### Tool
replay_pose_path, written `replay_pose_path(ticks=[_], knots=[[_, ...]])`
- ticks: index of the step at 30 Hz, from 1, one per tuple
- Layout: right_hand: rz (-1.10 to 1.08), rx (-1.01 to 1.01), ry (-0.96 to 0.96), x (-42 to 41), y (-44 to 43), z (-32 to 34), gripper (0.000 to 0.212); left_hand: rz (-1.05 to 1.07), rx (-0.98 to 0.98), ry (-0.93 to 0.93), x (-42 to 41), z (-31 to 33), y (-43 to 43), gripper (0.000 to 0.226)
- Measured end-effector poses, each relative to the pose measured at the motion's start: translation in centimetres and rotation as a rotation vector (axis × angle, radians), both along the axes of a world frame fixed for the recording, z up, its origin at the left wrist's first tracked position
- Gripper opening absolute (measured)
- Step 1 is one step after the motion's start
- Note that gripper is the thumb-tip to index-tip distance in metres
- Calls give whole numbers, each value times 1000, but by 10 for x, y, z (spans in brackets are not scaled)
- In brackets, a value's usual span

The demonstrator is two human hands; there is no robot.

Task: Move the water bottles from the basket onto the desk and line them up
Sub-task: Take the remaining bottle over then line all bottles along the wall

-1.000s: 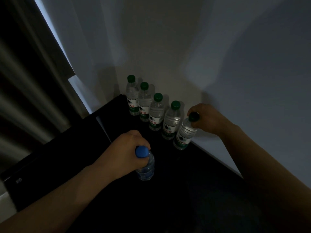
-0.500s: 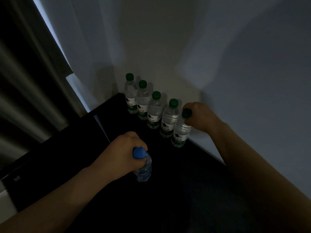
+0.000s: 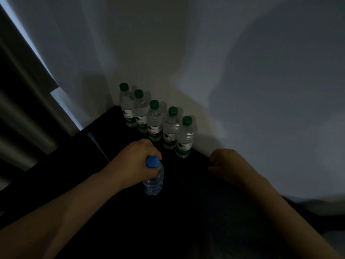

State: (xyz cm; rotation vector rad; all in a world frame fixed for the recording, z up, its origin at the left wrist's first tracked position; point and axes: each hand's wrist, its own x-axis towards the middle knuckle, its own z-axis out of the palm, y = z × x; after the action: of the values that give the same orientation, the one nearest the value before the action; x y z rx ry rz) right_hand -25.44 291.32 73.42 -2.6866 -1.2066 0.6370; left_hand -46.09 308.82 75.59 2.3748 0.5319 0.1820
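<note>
Several clear water bottles with green caps stand in a diagonal row against the wall on the dark desk (image 3: 196,202); the nearest one (image 3: 184,139) is at the row's right end. My left hand (image 3: 134,163) grips the neck of a blue-capped bottle (image 3: 154,181) that stands upright on the desk in front of the row. My right hand (image 3: 230,165) hovers low over the desk to the right of the row, fingers loosely curled, holding nothing. The basket is not in view.
The room is dim. A pale wall (image 3: 242,90) runs right behind the bottle row and along the desk's right edge. A dark curtain (image 3: 22,109) hangs at the left, with a bright strip of window (image 3: 61,101) beside it.
My right hand has let go of the last green-capped bottle and drawn back toward me and to the right. My left hand still holds the blue-capped bottle in about the same spot.
</note>
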Motion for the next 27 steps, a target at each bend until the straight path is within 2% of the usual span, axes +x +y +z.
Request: replay_pose_path(ticks=[9,27], knots=[[-62,-23,102,-8,-62,-16,33,-220,131,39,64,14,-17,21],[-250,53,176,11,-105,-37,26,-504,364,92,187,5,-26,26]])
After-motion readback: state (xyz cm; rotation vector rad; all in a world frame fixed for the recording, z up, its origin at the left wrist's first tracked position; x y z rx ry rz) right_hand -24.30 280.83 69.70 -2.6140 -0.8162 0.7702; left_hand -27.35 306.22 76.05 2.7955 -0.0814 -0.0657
